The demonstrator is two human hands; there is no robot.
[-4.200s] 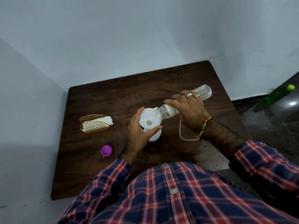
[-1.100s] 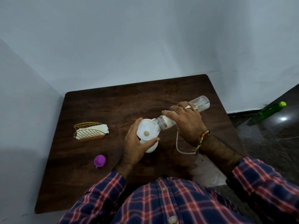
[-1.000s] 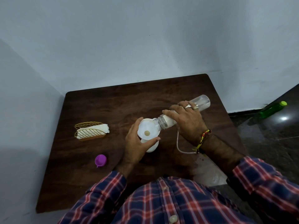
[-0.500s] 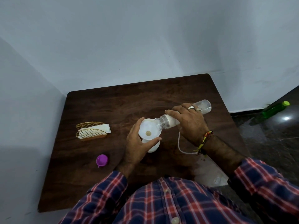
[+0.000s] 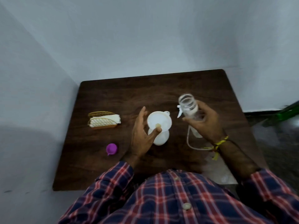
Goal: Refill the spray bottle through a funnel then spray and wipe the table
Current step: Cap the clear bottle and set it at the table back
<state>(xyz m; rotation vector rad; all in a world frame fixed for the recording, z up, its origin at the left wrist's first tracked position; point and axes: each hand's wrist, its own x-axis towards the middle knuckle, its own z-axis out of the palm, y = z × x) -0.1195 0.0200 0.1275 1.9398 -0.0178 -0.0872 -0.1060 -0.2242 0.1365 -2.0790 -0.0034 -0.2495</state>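
Partly, motion blur is smearing the right hand (image 5: 204, 122) and the spray head (image 5: 193, 128) lying behind it, its tube curling near the wrist. The right hand is gripping a clear refill bottle (image 5: 188, 105), mouth up, with curled fingers; no label is legible. The left hand (image 5: 142, 135) is spreading open, thumb touching the white funnel (image 5: 159, 121) sitting in the white spray bottle (image 5: 159, 137) mid-worktop (image 5: 161, 91). A purple cap (image 5: 111, 149) is lying near-left
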